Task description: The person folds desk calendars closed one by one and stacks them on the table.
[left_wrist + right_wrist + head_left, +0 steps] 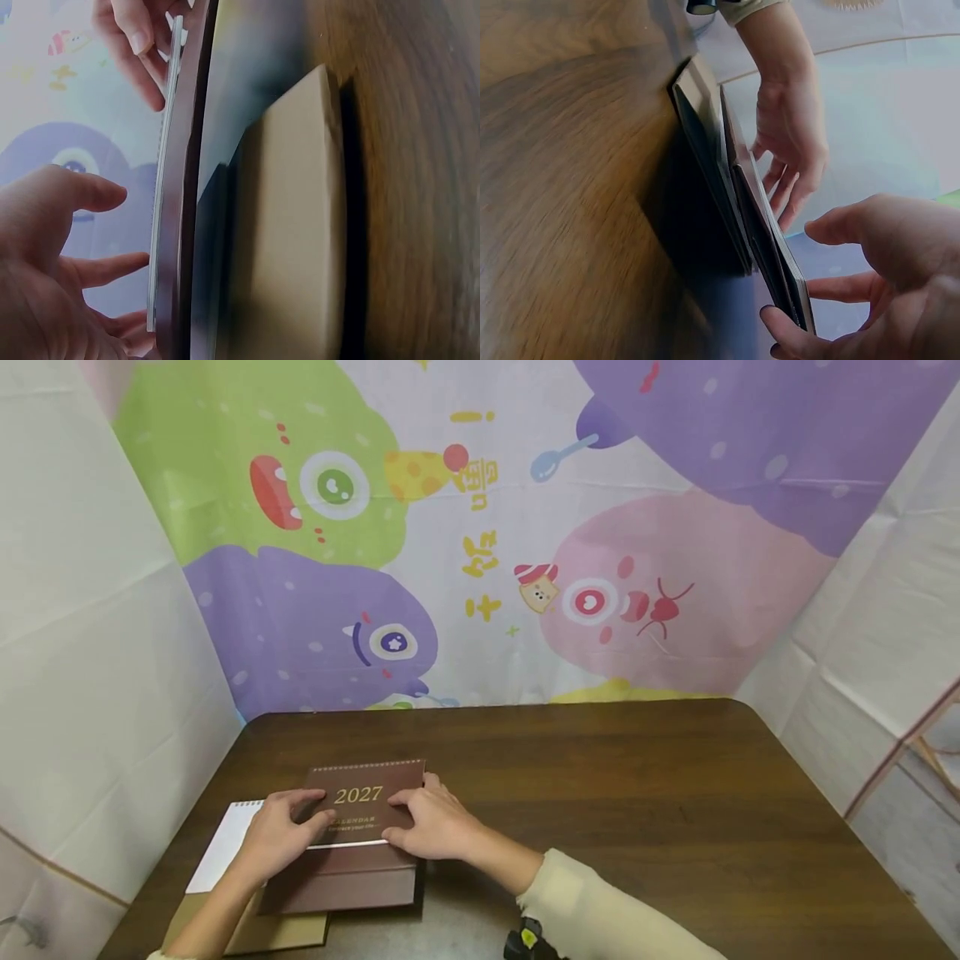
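Note:
A dark brown desk calendar [360, 810] with "2027" in gold lies folded rather flat, its spiral edge at the far side and its base flap showing at the near side. My left hand [281, 831] rests extended fingers on the left part of the cover. My right hand [438, 818] holds the right edge. In the right wrist view, one finger of that hand is under the brown calendar [761, 202] and another touches its upper face. A second spiral calendar [221, 852], with a white page and a tan base, lies under the left arm, partly overlapped by the brown one.
Both calendars are on the left part of a dark wooden table [637, 827]. A cloth backdrop [510, 668] with cartoon monsters hangs behind it, and pale cloth walls [82, 635] flank both sides. A small black device [531, 939] is by the right sleeve.

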`<state>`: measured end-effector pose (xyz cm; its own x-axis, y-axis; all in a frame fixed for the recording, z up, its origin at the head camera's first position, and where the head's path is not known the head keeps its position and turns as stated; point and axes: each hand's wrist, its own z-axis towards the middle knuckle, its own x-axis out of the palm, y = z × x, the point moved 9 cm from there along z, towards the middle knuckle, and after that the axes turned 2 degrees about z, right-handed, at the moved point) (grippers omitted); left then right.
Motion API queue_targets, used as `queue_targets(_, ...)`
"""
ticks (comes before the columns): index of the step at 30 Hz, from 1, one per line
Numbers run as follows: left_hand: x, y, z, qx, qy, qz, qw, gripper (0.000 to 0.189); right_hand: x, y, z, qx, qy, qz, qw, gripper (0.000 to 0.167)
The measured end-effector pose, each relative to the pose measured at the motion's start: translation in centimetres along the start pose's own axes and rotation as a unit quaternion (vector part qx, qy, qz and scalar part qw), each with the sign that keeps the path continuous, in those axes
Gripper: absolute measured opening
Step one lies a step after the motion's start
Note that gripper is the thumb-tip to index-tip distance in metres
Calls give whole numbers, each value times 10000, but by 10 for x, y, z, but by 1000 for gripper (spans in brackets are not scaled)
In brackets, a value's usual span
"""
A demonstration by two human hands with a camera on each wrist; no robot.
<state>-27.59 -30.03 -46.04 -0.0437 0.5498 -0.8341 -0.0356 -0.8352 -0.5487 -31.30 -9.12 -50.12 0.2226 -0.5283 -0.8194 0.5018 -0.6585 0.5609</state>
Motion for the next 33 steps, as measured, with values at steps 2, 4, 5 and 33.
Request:
queue_targets(2, -3, 6, 0, -80, 13, -3, 10000, 55, 4, 3, 4, -24, 19, 29, 10000, 49)
queue_targets(4, -6, 12, 0, -149, 3, 3, 9999, 57, 6, 7, 6, -46, 18, 78, 10000, 48)
queue_targets(5, -8, 15, 0, -184, 2, 12, 9998, 57, 10, 8, 8, -58, -1, 70, 10000, 47)
queue_targets(33, -46, 71, -13, -929, 102, 253, 9953, 64, 4, 90, 5, 357, 352, 445, 9977, 39)
